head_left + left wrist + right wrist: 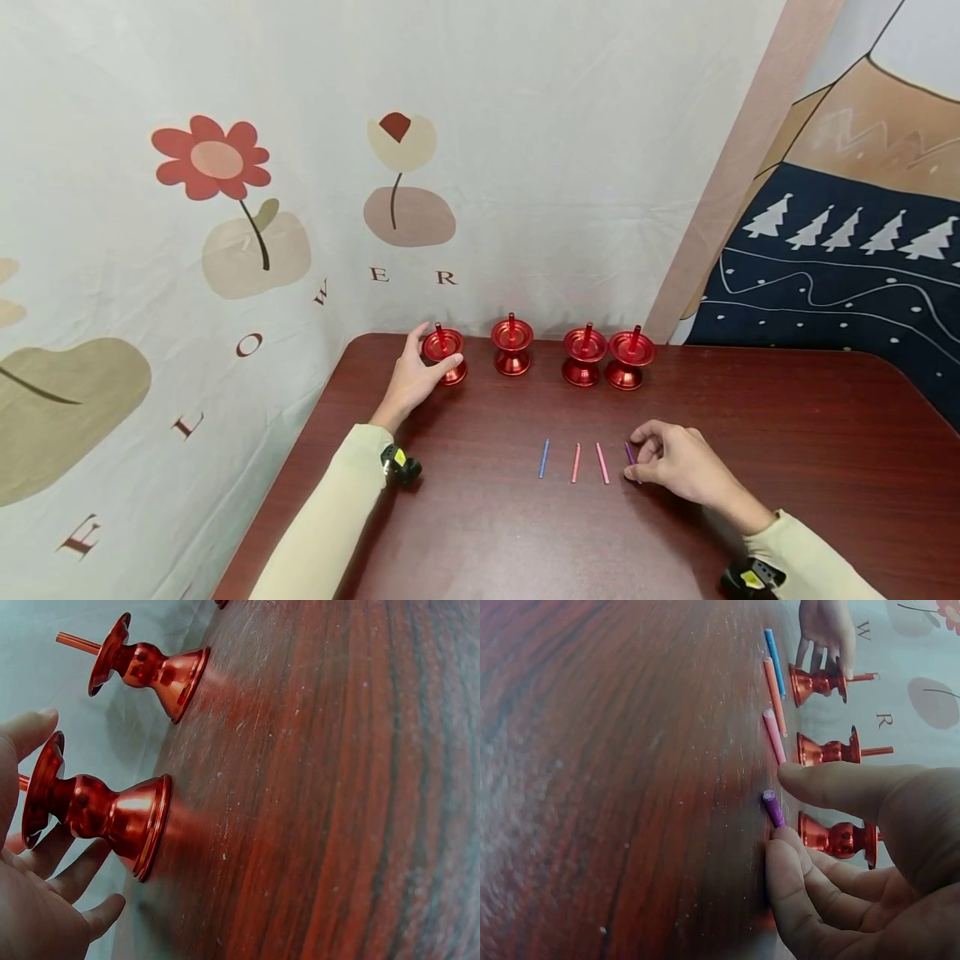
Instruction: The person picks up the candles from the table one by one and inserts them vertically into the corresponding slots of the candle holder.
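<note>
On the left, my left hand [408, 382] reaches around the leftmost red metallic candle holder [94, 806], thumb and fingers spread at its dish. The holder stands on the table with a thin peg rising from its dish. My right hand [686, 467] is low over a thin purple candle [774, 808] lying on the table. In the right wrist view the fingertips are right at this candle, while the thumb [832, 786] stands apart from it. Left of it lie a pink candle [602, 463], an orange-pink candle [576, 463] and a blue candle [543, 459].
Three more red holders stand along the table's back edge: one [512, 335] in the middle and, further right, a close pair, one [583, 372] beside the other [624, 377]. Behind the brown table [480, 533] hangs a pale flower-print cloth [570, 167], with a dark tree-print cloth [825, 292] at right.
</note>
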Motion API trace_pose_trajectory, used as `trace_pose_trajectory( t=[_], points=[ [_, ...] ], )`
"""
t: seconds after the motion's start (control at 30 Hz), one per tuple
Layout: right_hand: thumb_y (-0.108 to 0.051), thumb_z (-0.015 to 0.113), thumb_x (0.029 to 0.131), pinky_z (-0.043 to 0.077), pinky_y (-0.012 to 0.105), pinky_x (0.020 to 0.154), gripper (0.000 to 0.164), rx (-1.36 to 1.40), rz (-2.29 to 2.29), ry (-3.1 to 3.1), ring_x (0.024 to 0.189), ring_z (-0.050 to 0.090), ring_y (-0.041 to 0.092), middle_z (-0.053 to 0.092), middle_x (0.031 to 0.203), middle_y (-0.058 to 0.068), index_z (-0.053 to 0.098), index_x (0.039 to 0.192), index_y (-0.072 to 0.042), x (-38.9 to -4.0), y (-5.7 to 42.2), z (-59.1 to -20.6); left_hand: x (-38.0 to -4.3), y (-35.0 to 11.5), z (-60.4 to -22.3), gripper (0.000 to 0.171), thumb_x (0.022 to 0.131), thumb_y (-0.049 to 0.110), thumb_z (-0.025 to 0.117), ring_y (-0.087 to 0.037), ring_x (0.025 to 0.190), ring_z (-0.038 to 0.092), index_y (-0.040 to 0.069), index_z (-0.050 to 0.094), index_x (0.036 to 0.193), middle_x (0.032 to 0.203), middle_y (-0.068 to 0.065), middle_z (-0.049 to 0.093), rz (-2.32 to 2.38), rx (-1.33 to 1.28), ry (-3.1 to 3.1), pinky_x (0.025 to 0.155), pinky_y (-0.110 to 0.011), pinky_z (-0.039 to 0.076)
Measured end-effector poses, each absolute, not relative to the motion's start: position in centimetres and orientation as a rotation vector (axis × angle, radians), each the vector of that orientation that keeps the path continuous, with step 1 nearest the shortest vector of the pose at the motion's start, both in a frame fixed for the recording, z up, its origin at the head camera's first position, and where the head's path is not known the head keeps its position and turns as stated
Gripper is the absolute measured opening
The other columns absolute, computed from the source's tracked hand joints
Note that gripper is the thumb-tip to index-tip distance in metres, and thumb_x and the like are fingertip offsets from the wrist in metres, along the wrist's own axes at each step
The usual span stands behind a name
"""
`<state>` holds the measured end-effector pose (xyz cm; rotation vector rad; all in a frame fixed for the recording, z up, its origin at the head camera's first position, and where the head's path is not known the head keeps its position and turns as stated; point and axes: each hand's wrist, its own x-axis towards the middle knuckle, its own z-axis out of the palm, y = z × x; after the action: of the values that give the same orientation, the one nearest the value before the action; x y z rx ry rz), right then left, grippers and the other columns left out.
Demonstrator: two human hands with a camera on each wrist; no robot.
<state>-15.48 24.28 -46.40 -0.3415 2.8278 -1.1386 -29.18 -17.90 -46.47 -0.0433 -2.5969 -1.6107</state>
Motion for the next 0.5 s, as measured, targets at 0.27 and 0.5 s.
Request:
trace_pose_trajectory(
  t=[0.27,0.5],
  points=[
    [-0.015,0.098,0.077,0.048,0.027,0.062,0.038,-0.340,-1.101,2.842,0.067,0.059,0.007,0.066,0.077,-0.009,0.075,0.106,-0.005,-15.37,24.21,-46.30,-28.93,-18.05,-46.52,0.092,0.099,0.035,0.083,-0.039,0.149,0.049,0.011,0.031,0.171,0.163,-0.024,0.049,-1.600,-0.036,-2.606,0.123,-0.058,0.040],
    [-0.013,0.097,0.076,0.045,0.027,0.059,0.034,-0.354,-1.082,2.869,0.065,0.057,0.006,0.066,0.075,-0.010,0.075,0.102,-0.006,-15.32,24.15,-46.24,-28.71,-18.13,-46.67,0.090,0.098,0.034,0.083,-0.039,0.149,0.049,0.012,0.033,0.169,0.165,-0.022,0.048,-1.593,-0.056,-2.630,0.122,-0.059,0.040]
  ],
)
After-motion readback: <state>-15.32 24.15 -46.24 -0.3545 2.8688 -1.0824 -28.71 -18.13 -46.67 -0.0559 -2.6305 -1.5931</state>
